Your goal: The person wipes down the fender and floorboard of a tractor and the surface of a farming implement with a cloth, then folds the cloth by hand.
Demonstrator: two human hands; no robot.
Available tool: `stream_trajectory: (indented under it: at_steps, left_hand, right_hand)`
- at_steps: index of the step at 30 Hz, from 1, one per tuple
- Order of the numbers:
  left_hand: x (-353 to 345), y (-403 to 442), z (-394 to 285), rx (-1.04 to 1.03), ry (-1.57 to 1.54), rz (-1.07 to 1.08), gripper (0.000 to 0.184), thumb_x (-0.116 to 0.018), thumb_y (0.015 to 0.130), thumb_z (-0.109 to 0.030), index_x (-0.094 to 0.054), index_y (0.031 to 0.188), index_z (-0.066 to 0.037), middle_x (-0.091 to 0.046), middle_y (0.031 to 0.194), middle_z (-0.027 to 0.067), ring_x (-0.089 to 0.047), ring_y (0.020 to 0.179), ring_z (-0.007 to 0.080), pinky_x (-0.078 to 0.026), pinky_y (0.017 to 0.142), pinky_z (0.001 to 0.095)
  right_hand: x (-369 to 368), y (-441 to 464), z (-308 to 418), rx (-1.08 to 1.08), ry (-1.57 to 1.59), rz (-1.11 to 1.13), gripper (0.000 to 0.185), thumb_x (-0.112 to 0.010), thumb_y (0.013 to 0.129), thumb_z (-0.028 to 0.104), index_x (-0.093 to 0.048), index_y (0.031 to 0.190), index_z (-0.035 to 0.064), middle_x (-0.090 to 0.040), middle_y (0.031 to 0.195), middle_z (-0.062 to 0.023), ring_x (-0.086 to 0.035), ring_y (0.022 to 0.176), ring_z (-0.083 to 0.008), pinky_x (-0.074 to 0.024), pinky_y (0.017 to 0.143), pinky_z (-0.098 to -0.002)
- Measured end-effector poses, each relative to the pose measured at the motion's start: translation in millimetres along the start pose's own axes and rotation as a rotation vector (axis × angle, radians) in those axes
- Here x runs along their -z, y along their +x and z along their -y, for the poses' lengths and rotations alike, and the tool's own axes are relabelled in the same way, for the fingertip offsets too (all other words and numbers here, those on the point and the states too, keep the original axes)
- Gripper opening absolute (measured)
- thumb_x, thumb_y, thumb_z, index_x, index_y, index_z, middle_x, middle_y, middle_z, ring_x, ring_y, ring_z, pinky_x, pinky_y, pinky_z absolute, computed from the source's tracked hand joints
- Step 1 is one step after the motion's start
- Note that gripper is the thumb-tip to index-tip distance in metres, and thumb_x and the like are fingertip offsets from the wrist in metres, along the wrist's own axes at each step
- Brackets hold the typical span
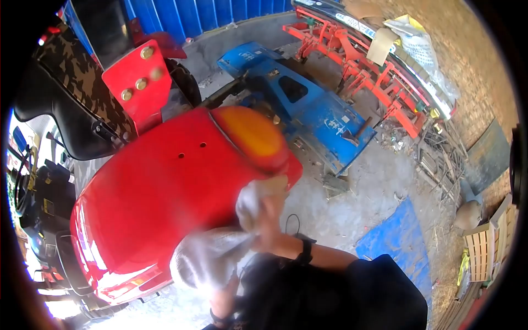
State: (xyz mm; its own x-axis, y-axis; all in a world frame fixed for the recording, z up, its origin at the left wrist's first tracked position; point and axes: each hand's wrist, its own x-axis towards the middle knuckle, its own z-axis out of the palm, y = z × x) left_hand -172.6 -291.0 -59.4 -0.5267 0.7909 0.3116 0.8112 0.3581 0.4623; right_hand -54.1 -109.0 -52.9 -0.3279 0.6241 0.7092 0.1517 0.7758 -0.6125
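My left hand (206, 258), in a white knitted glove, is close to the lower edge of a glossy red fender (148, 192). My right hand (261, 209) is just above and to the right of it, near the fender's rounded end under an orange-yellow lamp (250, 137). White fabric covers part of the right hand, with bare skin showing toward the wrist. Motion smears both hands; their fingers cannot be made out, nor whether they hold anything. Two small holes show in the fender's top.
A camouflage seat (74, 71) and a bolted red bracket (137, 82) rise at left. Beyond the fender lie a blue metal machine (308, 104) and a red frame implement (363, 69). A blue sheet (399, 242), scrap sticks (440, 165) and a wooden crate (481, 256) are at right.
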Motion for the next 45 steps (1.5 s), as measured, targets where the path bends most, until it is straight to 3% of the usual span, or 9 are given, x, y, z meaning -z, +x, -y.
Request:
stream_trajectory:
  at_steps: [1,3,7,8,15,25,36,41,45]
  left_hand:
    - [-1,-1,5,0.015,-0.007,-0.014,0.043,-0.064,0.091,-0.018,-0.057,0.132,-0.008,-0.058,0.132,0.0160,-0.049,0.129,0.0339,-0.037,0.109,0.0458]
    - [-4,-1,13,0.043,-0.013,-0.033,0.043,-0.063,0.091,-0.018,-0.056,0.132,-0.008,-0.058,0.132,0.0159,-0.049,0.129,0.0338,-0.037,0.109,0.0457]
    - [-8,-1,16,0.079,-0.019,-0.056,0.042,-0.062,0.092,-0.018,-0.056,0.132,-0.008,-0.058,0.132,0.0158,-0.049,0.129,0.0334,-0.038,0.109,0.0454]
    - [-10,0,17,0.085,-0.019,-0.062,0.042,-0.062,0.092,-0.018,-0.056,0.133,-0.008,-0.058,0.132,0.0157,-0.049,0.129,0.0334,-0.038,0.109,0.0453]
    - [-29,-1,-5,0.139,-0.002,-0.091,0.041,-0.060,0.093,-0.018,-0.056,0.133,-0.008,-0.058,0.132,0.0155,-0.049,0.129,0.0328,-0.038,0.109,0.0449]
    - [-103,41,-102,0.237,0.100,-0.070,0.039,-0.057,0.095,-0.018,-0.055,0.133,-0.008,-0.057,0.132,0.0151,-0.049,0.129,0.0320,-0.039,0.109,0.0443]
    - [-188,91,-175,0.264,0.229,0.040,0.038,-0.055,0.097,-0.018,-0.054,0.134,-0.009,-0.057,0.132,0.0147,-0.049,0.129,0.0313,-0.039,0.109,0.0436]
    - [-169,142,-239,-0.357,1.332,0.085,0.038,-0.055,0.099,-0.026,-0.056,0.129,-0.003,-0.063,0.116,0.0212,-0.062,0.107,0.0353,-0.050,0.092,0.0420]
    - [-170,164,-252,0.115,0.364,-0.134,0.043,-0.057,0.095,-0.020,-0.051,0.132,0.001,-0.059,0.121,0.0246,-0.059,0.109,0.0398,-0.047,0.093,0.0463]
  right_hand:
    - [-3,-4,-2,0.000,-0.002,0.001,0.067,-0.067,0.065,0.017,-0.052,0.127,-0.0061,-0.038,0.136,-0.0284,-0.037,0.121,-0.0498,-0.0299,0.101,-0.0600]
    - [-7,-15,-10,0.073,-0.058,0.060,0.091,-0.053,0.084,0.070,-0.046,0.137,-0.0042,-0.033,0.145,-0.0268,-0.035,0.131,-0.0451,-0.0256,0.108,-0.0544]
    - [12,-5,-22,0.065,0.123,0.175,0.079,-0.055,0.086,0.060,-0.050,0.135,-0.0028,-0.037,0.145,-0.0283,-0.039,0.130,-0.0461,-0.0270,0.106,-0.0556]
    - [19,7,-17,0.115,0.045,0.145,0.060,-0.069,0.063,0.019,-0.058,0.118,-0.0016,-0.051,0.115,-0.0224,-0.048,0.102,-0.0437,-0.0379,0.092,-0.0539]
    - [35,16,-52,0.155,0.181,0.226,0.062,-0.065,0.071,0.021,-0.054,0.127,-0.0024,-0.049,0.125,-0.0243,-0.047,0.110,-0.0454,-0.0359,0.095,-0.0530]
    - [62,31,-165,-0.481,0.245,0.328,0.057,-0.054,0.087,0.009,-0.037,0.140,-0.0023,-0.044,0.136,-0.0282,-0.040,0.126,-0.0468,-0.0299,0.108,-0.0508]
    - [40,117,-258,-0.259,0.565,0.430,0.037,-0.040,0.097,0.015,-0.047,0.131,-0.0006,-0.052,0.128,-0.0239,-0.049,0.120,-0.0409,-0.0284,0.110,-0.0468]
    - [53,199,-235,-0.376,0.738,0.531,0.035,-0.041,0.094,0.009,-0.053,0.126,0.0018,-0.058,0.124,-0.0211,-0.053,0.116,-0.0381,-0.0410,0.101,-0.0422]
    - [24,250,-194,-0.015,0.697,0.583,0.018,-0.048,0.088,0.010,-0.059,0.100,0.0033,-0.063,0.105,-0.0177,-0.059,0.097,-0.0367,-0.0451,0.088,-0.0433]
